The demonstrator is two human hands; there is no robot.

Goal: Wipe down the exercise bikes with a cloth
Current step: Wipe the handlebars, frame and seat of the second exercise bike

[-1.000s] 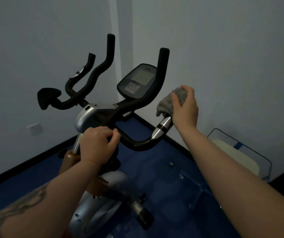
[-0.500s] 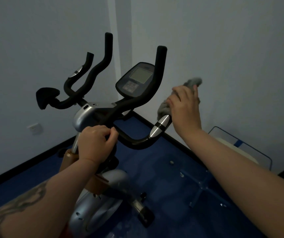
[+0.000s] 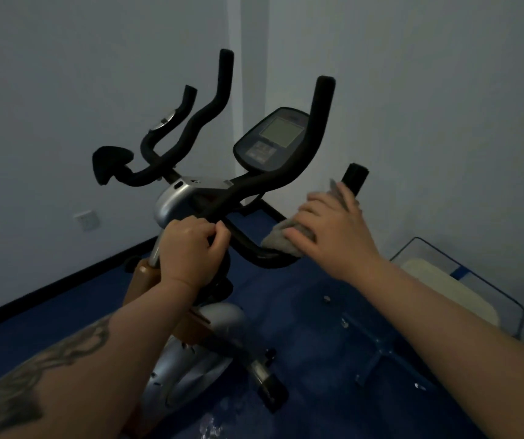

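Hands clamped: right hand (image 3: 330, 229) on cloth (image 3: 281, 240) (grey), left hand (image 3: 191, 248) gripping handlebar (image 3: 248, 245)

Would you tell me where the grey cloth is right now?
In the head view, the cloth lies right of centre, wrapped over the bike's right lower handlebar under the right hand.

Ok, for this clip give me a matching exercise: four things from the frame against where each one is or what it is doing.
Things:
1. left hand
2. grey cloth
3. console screen
4. wall socket

Places or states:
A. low on the left wall
B. grips the black bar near the stem
C. between the two tall handlebar horns
D. under the right hand, on the lower right handlebar

Pairs: 1-B, 2-D, 3-C, 4-A
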